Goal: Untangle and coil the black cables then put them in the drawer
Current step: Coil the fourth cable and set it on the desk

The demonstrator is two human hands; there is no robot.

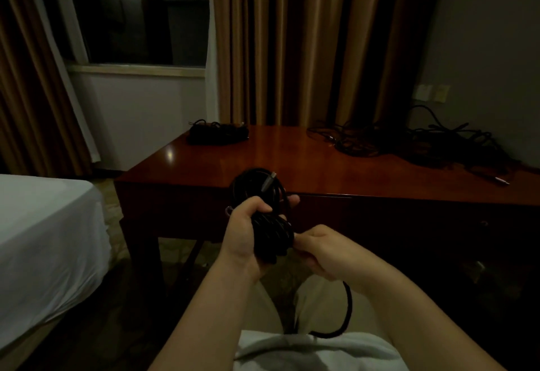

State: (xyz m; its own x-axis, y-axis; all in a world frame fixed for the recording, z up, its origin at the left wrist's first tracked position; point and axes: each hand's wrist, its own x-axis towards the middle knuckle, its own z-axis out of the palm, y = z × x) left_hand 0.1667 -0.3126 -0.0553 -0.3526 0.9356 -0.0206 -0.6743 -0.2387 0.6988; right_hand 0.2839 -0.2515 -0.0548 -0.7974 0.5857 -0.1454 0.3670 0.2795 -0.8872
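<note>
A: The left hand [244, 234] is wrapped round the coiled cable [264, 212], held near the table [292, 151] edge; the right hand [321, 250] pinches the loose tail [347, 309].

B: Risk?

A: If that grip slackens, the loops could spring apart. The tangled pile [409, 142] waits far right.

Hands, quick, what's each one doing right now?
Left hand: fingers curled around the coiled black cable.
Right hand: pinching the cable's loose tail beside the coil.
</note>
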